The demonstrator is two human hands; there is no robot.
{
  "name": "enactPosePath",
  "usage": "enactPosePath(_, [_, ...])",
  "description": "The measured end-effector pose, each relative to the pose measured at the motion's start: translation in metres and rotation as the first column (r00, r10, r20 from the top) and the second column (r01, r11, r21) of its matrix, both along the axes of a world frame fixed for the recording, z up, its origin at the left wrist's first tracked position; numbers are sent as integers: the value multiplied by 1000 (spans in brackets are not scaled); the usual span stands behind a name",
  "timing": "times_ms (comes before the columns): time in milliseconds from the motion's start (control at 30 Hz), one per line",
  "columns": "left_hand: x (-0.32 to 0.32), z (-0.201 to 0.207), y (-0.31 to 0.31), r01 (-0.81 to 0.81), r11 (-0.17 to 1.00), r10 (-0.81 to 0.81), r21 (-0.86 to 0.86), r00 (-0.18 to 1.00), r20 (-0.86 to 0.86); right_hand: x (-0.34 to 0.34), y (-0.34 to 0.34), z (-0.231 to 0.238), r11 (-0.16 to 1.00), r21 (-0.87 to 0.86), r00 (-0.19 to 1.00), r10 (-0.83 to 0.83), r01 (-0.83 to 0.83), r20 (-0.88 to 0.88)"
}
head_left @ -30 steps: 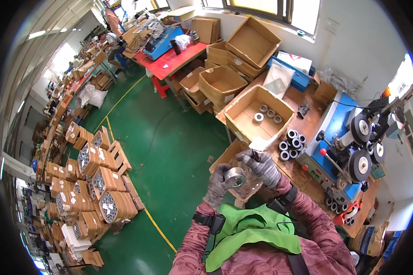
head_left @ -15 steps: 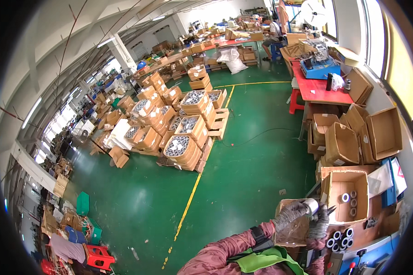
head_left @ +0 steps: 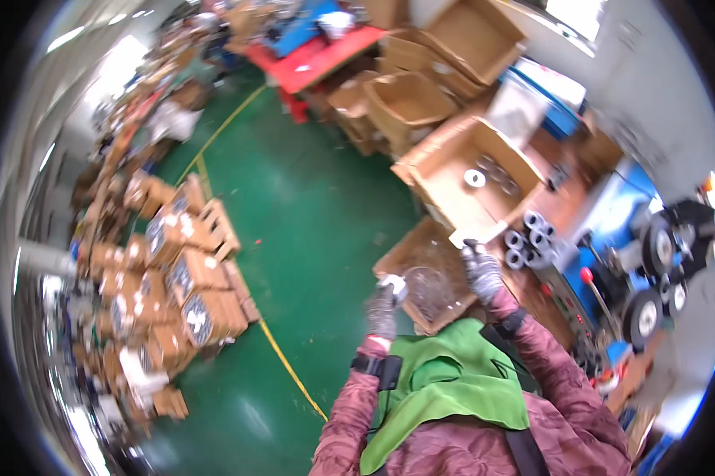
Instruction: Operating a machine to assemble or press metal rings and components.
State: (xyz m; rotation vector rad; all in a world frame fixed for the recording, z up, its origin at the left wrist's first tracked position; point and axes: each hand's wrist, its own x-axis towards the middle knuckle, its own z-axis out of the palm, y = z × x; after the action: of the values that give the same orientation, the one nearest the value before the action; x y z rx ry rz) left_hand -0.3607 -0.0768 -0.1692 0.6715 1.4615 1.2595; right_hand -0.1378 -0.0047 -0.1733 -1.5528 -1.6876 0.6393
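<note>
My left hand (head_left: pixel 382 312), in a grey work glove, grips a small white roll (head_left: pixel 394 286) beside an open carton (head_left: pixel 397 262) that has clear plastic inside. The roll looks like tape, but blur hides its detail. My right hand (head_left: pixel 483 274), gloved too, is at the near corner of a larger cardboard box (head_left: pixel 444 194). Its fingers look pressed together, and what they hold, if anything, is too blurred to make out. Inside that box lie a white-faced roll (head_left: pixel 475 178) and several brown-grey rolls (head_left: pixel 498 174).
Several grey-white rolls (head_left: pixel 530 240) stand on the bench right of the box. Next to them is a blue machine (head_left: pixel 587 297) with black wheels and a red-knobbed lever. Stacked cartons (head_left: pixel 207 313) sit on pallets to the left across the green floor (head_left: pixel 318 222). A red table (head_left: pixel 325 59) stands beyond.
My view has swung right and down. My hands, close together before near the box, are now apart: the left with the roll at the carton's left side, the right at the box corner.
</note>
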Motion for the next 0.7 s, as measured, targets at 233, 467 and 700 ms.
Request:
enactPosePath(233, [4,-22,-6,-14,970,64,-244,979,196,-33,-55,-7,435,-715,694,-242,-547,-678])
enactPosePath(467, [1,-10,-10,175,954,-127,-245,972,198,-52,-63,-11,396,-647,508,-405,-652,-760])
enactPosePath(700, [-6,-19,-11,240,914,-228,-326,971,76,-50,-80,-41,635,-709,447,-562,-306,-696])
